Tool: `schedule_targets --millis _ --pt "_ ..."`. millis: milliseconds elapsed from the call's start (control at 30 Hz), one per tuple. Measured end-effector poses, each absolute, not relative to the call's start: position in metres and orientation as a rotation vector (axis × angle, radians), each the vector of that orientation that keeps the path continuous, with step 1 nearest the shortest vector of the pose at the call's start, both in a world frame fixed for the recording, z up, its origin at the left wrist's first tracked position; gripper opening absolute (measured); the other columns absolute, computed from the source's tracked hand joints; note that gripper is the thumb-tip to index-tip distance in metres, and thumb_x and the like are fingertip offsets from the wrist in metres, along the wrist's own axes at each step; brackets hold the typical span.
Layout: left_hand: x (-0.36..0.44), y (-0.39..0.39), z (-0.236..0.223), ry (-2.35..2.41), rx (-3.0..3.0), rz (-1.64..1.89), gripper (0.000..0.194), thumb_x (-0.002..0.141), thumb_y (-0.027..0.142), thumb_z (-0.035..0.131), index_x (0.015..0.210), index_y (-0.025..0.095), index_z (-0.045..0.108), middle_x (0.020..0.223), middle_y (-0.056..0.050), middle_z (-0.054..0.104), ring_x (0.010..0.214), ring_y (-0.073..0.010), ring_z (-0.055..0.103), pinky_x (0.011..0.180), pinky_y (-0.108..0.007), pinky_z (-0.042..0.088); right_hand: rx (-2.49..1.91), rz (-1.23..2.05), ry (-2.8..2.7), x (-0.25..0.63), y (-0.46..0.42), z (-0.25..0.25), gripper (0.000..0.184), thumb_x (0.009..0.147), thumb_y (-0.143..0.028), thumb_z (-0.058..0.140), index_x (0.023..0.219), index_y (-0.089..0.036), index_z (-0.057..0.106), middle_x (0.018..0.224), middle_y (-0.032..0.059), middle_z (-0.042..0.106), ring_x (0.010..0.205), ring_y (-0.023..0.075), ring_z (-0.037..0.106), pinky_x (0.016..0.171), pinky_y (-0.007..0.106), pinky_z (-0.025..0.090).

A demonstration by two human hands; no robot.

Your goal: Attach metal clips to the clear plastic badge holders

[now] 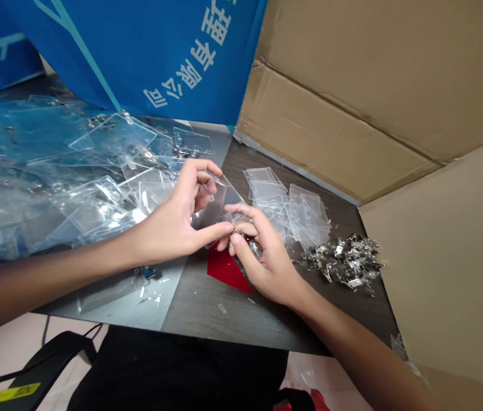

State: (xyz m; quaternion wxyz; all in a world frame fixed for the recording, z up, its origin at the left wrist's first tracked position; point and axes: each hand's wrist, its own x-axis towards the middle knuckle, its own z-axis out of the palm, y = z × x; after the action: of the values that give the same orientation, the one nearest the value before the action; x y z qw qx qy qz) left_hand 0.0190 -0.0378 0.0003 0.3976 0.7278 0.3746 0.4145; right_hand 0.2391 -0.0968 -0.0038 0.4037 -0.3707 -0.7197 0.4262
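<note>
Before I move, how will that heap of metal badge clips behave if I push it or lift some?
The heap of metal badge clips will probably slide and spread when pushed, since the pieces lie loose on the dark tabletop. They may snag together, so a grip could lift several at once. Each looks small and light.

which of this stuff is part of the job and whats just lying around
Part of the work:
left hand, pinching a clear plastic badge holder
right hand, at a small metal clip
stack of clear holders
pile of metal clips
heap of clear holders

Just lying about:
red sheet
cardboard flaps
blue printed sheet
</note>
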Motion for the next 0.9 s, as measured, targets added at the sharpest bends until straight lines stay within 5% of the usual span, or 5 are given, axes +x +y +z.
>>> schedule_targets --millis 400,633,900 --pt "0.020 -0.039 0.006 0.972 1.859 1.018 0.071 0.085 0.044 0.092 0.138 0.036 0.045 0.127 -0.007 0.052 0.128 -0.0320 0.061 0.106 -0.048 0.059 -0.935 1.059 -1.835 0.240 -0.094 -0.001 0.037 0.115 -0.023 0.051 0.152 -0.025 0.055 0.101 0.0020 0.081 0.103 0.0212 0.079 0.104 0.041 0.060" --pt "0.021 -0.040 0.008 0.922 1.942 1.017 0.068 0.092 0.033 0.087 0.142 0.034 0.041 0.128 -0.003 0.048 0.114 -0.0228 0.057 0.097 -0.040 0.055 -1.004 1.032 -1.922 0.244 -0.093 0.013 0.047 0.110 -0.018 0.052 0.156 -0.028 0.058 0.098 -0.0013 0.080 0.098 0.0204 0.080 0.104 0.041 0.063" --pt "0.022 -0.044 0.012 0.934 2.019 1.008 0.072 0.091 0.023 0.086 0.143 0.034 0.038 0.125 -0.002 0.046 0.113 -0.0225 0.055 0.099 -0.038 0.055 -0.956 1.016 -2.058 0.242 -0.092 0.021 0.050 0.108 -0.011 0.051 0.155 -0.027 0.061 0.126 0.0043 0.084 0.110 0.0211 0.082 0.110 0.041 0.063"
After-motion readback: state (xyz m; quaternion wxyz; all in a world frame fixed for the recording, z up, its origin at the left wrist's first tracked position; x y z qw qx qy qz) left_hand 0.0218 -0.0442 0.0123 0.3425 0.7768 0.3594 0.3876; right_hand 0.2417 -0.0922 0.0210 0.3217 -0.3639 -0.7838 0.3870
